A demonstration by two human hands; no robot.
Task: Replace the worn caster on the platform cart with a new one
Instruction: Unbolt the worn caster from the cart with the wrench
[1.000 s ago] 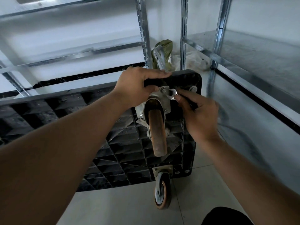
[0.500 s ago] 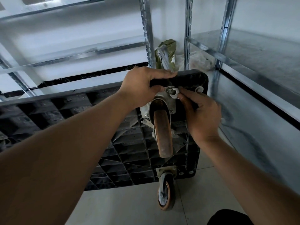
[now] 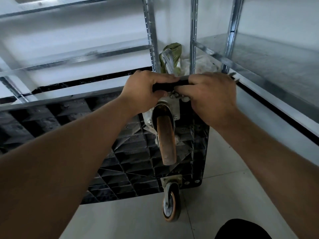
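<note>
Head view: one platform cart (image 3: 131, 152) stands tipped on edge, ribbed underside showing, with two casters in view: the worn caster (image 3: 166, 140) (rust-brown wheel) at the far top corner, a second caster (image 3: 170, 206) near the floor (image 3: 215, 195). The left hand (image 3: 143, 90) grips the cart's top edge, fingers curled over it. The right hand (image 3: 212, 95) covers the top of the worn caster's bracket (image 3: 176, 107) with curled fingers; whether they hold anything cannot be told.

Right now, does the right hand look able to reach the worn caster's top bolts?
Probably yes: the right hand is beside the bolts with nothing between; the left hand grips the cart edge.
</note>
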